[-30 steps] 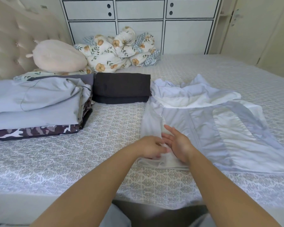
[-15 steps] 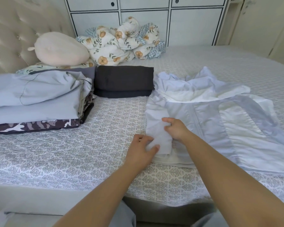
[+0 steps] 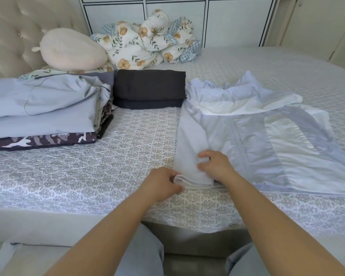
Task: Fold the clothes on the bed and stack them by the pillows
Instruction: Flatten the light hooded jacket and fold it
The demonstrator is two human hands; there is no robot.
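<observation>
A pale blue and white jacket point(image 3: 267, 132) lies spread on the bed point(image 3: 88, 172), its left sleeve folded inward along the left side. My left hand point(image 3: 161, 185) pinches the sleeve's cuff end near the bed's front edge. My right hand point(image 3: 215, 166) grips the same sleeve just to the right, fingers curled into the fabric. A stack of folded clothes point(image 3: 44, 108) with a camouflage piece at the bottom sits at the left. Beside it lies a folded black garment point(image 3: 147, 87). A cream pillow point(image 3: 70, 50) rests behind the stack.
A crumpled floral blanket point(image 3: 147, 40) lies at the back by white cabinets point(image 3: 167, 8). A tufted headboard point(image 3: 12, 32) stands at the far left. The patterned bedspread shows between the stack and the jacket. My knees are below the bed's front edge.
My hands went from lying flat on the sleeve to gripping it. The cuff end has been pulled down toward the bed's front edge. The camera has tilted down slightly.
</observation>
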